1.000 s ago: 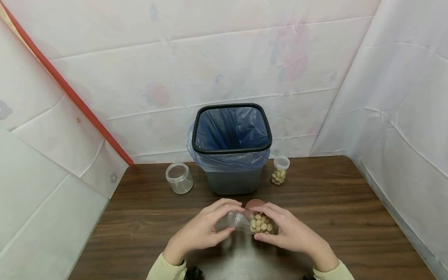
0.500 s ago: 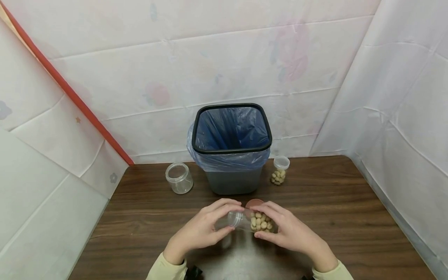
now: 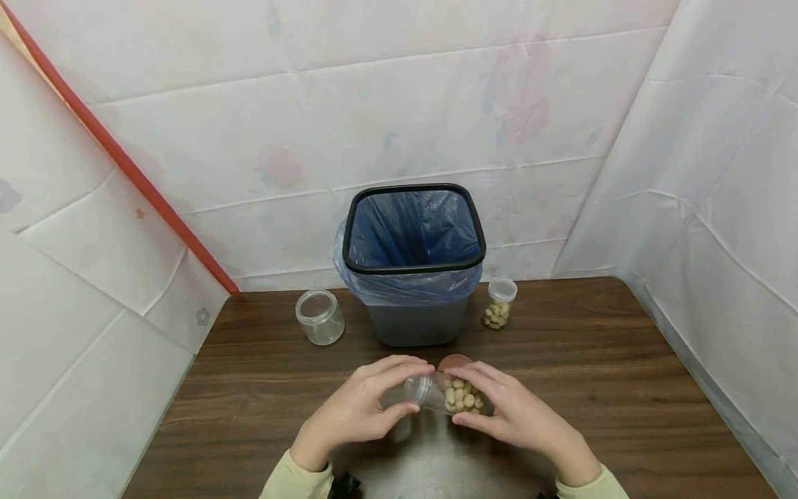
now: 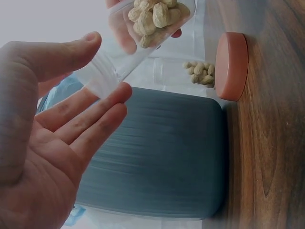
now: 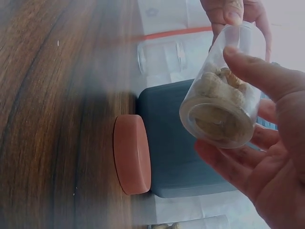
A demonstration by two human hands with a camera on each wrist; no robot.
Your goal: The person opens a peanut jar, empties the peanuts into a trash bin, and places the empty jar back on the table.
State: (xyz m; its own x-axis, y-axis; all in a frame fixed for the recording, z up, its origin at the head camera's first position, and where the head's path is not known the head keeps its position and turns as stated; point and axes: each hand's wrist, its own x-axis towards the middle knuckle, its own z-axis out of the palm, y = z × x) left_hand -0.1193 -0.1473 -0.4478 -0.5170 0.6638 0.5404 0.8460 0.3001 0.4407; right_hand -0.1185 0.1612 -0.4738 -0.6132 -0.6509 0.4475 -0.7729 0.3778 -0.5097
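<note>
A clear plastic jar of peanuts [image 3: 463,395] is held tipped on its side between both hands, over the near middle of the table. Its ringed, see-through end points toward my left hand [image 3: 358,400], whose thumb and fingertips pinch that end. My right hand [image 3: 510,409] grips the jar's body near its base, thumb on the near side and fingers on the far side. The peanuts [image 4: 157,18] lie gathered toward the base. Just behind the jar, a round pinkish-brown lid [image 5: 132,154] rests on the table, partly hidden by my right fingers in the head view.
A grey bin [image 3: 416,324] with a blue liner and black rim stands behind the hands. Left of it sits an uncovered clear jar [image 3: 321,320]. To the right is a smaller white-capped jar [image 3: 497,308] with peanuts, and fabric walls [image 3: 399,118] enclose the wooden table [image 3: 249,402].
Hardly anything differs. Both hands keep hold of the jar in nearly the same place, with only a slight shift of the fingers and jar.
</note>
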